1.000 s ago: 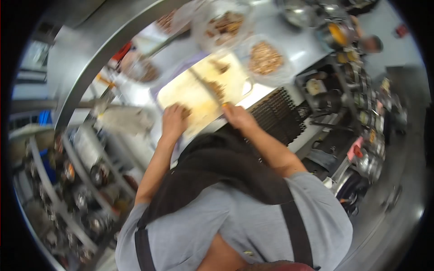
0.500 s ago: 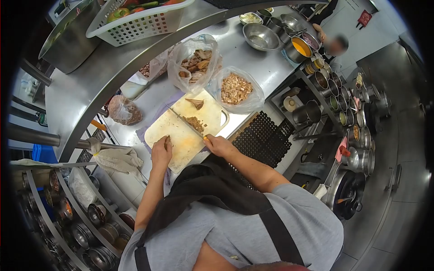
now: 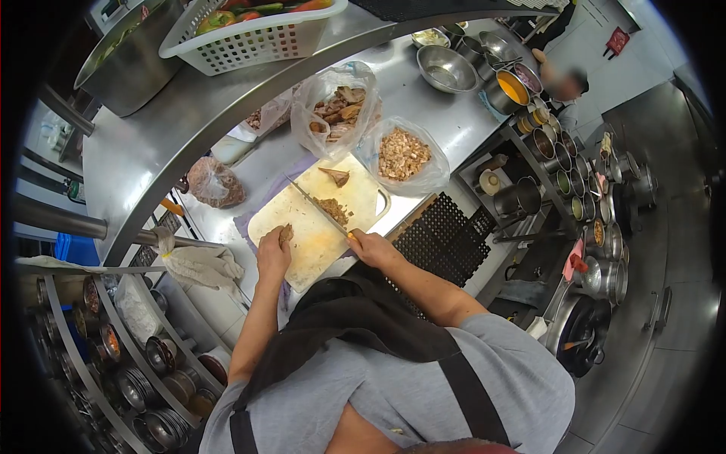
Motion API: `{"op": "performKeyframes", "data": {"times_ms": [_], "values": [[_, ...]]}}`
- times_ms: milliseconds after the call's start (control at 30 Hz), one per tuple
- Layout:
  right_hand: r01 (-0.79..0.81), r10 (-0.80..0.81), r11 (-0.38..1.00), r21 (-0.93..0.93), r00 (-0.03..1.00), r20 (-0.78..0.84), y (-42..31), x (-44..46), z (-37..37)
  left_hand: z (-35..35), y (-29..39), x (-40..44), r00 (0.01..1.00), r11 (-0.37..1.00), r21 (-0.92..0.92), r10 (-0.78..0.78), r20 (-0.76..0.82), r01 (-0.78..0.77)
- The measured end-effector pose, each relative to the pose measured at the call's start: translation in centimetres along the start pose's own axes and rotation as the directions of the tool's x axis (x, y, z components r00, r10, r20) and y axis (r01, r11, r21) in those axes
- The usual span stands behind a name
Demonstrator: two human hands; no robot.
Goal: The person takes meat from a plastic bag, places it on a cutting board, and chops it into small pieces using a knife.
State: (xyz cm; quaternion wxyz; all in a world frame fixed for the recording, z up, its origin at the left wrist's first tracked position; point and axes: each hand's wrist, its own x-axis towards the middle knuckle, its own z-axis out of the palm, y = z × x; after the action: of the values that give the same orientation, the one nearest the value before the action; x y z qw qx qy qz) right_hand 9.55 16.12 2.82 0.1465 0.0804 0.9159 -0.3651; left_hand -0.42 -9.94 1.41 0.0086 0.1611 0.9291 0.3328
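Note:
My right hand (image 3: 373,249) is wrapped round the handle of a kitchen knife (image 3: 316,206), whose long blade slants up and left across the white cutting board (image 3: 302,265). Against the blade's far side lies a heap of finely chopped brown meat (image 3: 333,208). Over the board's left edge, my left hand (image 3: 274,251) pinches a small brown piece of meat (image 3: 286,234) at its fingertips. A larger wedge-shaped brown piece (image 3: 335,176) rests near the board's far edge. Beyond the board stand an open bag of brown chunks (image 3: 339,113) and a bag of diced pieces (image 3: 403,153).
A tied bag of minced-looking food (image 3: 215,182) sits left of the board. Overhead, a steel shelf (image 3: 151,163) carries a white basket of vegetables (image 3: 253,47). Metal bowls (image 3: 447,69) and pots stand at the back right, where another person (image 3: 563,83) is. A cloth (image 3: 200,261) hangs at left.
The whole view has shifted slightly. My left hand has turned a little, showing more of the brown piece at its fingertips. The knife stays beside the chopped heap.

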Motion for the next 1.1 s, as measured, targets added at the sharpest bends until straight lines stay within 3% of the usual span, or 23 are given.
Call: {"op": "performKeyframes", "data": {"times_ms": [1100], "values": [[-0.036,0.036,0.999,-0.012,0.999,0.037,-0.2,0.0,-0.1,-0.6,0.8,-0.2,0.983,0.991,-0.065,-0.105,0.148,0.115]]}}
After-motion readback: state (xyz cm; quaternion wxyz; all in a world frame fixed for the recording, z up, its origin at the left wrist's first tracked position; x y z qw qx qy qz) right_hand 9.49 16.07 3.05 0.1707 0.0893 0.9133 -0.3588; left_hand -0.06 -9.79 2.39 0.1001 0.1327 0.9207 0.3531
